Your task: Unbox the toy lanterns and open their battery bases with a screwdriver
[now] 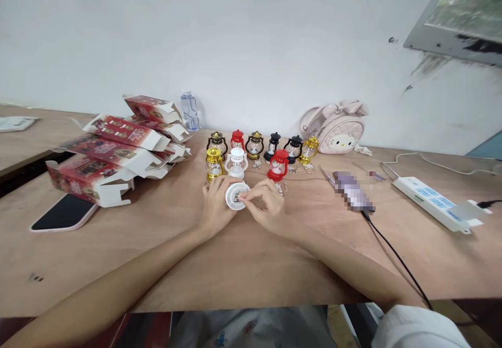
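Observation:
My left hand (216,201) is closed around a white round piece (231,202), apparently a lantern base, with its underside turned toward me. A small dark opening shows in its middle. At that opening the thumb and fingers of my right hand (267,201) are pinched together; whatever is between them is too small to make out. Just behind my hands stand a white lantern (236,165), a gold lantern (215,164) and a red lantern (278,165). Farther back is a row of several more small lanterns, among them a black lantern (293,149).
Red printed boxes (113,149) are piled on the left, beside a phone (65,213). A water bottle (190,112) and a pink bag (341,131) stand by the wall. To the right lie a blurred-out device (353,188) with a black cable and a white power strip (429,201).

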`<state>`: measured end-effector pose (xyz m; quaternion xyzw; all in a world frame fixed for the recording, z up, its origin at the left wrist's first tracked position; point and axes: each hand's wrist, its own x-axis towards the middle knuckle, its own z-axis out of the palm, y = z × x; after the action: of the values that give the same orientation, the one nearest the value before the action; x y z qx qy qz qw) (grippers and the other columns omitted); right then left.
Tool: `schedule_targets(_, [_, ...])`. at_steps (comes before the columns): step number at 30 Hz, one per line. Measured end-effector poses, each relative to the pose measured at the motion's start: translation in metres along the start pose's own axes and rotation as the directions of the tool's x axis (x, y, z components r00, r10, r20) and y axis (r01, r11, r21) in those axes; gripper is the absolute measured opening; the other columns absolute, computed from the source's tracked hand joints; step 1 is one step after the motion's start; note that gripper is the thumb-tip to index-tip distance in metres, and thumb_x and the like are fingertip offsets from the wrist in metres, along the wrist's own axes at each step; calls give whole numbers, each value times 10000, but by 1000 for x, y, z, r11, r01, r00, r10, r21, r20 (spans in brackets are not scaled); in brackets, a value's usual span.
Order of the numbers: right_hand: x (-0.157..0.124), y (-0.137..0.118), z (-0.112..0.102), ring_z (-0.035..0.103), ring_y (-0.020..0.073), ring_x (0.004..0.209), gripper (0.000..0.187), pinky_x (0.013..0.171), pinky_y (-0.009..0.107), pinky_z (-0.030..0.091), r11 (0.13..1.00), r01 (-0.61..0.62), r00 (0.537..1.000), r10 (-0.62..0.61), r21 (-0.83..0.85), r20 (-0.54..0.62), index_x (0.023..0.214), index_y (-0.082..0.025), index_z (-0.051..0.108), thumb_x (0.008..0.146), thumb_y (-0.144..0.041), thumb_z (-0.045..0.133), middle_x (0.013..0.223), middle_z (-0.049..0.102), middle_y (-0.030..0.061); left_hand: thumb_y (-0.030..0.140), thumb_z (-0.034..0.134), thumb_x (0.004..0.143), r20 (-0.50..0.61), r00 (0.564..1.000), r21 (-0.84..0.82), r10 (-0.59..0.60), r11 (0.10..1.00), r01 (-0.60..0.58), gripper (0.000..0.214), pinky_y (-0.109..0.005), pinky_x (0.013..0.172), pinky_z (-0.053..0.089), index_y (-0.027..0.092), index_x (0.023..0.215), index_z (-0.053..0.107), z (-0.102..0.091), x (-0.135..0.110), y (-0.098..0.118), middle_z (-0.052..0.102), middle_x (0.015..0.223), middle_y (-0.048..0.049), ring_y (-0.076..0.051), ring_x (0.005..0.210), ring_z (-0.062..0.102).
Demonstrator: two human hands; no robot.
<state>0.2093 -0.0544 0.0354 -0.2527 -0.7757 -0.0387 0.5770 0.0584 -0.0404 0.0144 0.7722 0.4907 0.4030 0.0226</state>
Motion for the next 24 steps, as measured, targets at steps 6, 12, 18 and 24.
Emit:
schedule_targets(6, [-8, 4, 2, 554, 150, 693, 107, 637, 303, 431, 998, 6, 997, -2, -56, 81, 804, -225, 561, 859, -139, 532, 719, 653, -1, 261, 530, 798, -2, 1000, 4, -8, 1000, 8, 198, -319, 761, 301, 233, 994, 545, 1, 0, -1, 606, 1040, -29, -221, 990, 512])
schedule_targets(12, [-5, -3, 0, 556, 164, 744, 87, 685, 318, 454, 985, -172, 977, 167, 26, 133, 819, -233, 571, 869, -193, 513, 746, 626, 15, 273, 544, 795, 3, 1000, -4, 1, 1000, -1, 215, -329, 764, 301, 239, 1007, 542, 0, 0, -1, 606, 1054, -33, -229, 1000, 511])
schedule_targets(18, [-1, -6, 2, 530, 169, 812, 154, 726, 314, 461, 925, -369, 929, 366, 89, 50, 866, -218, 490, 785, -247, 617, 869, 557, 32, 268, 539, 794, -25, 998, 32, 54, 998, -53, 211, -335, 747, 289, 240, 1003, 539, 0, 0, -1, 602, 1047, -43, -237, 994, 509])
schedule_targets(24, [-6, 1, 7, 523, 156, 848, 321, 759, 294, 453, 743, -641, 767, 610, 191, 200, 952, -217, 443, 729, -309, 655, 948, 536, 17, 284, 571, 784, -38, 995, 77, 95, 993, -91, 214, -337, 743, 293, 233, 991, 557, -1, 1, -3, 593, 1064, -60, -247, 1005, 497])
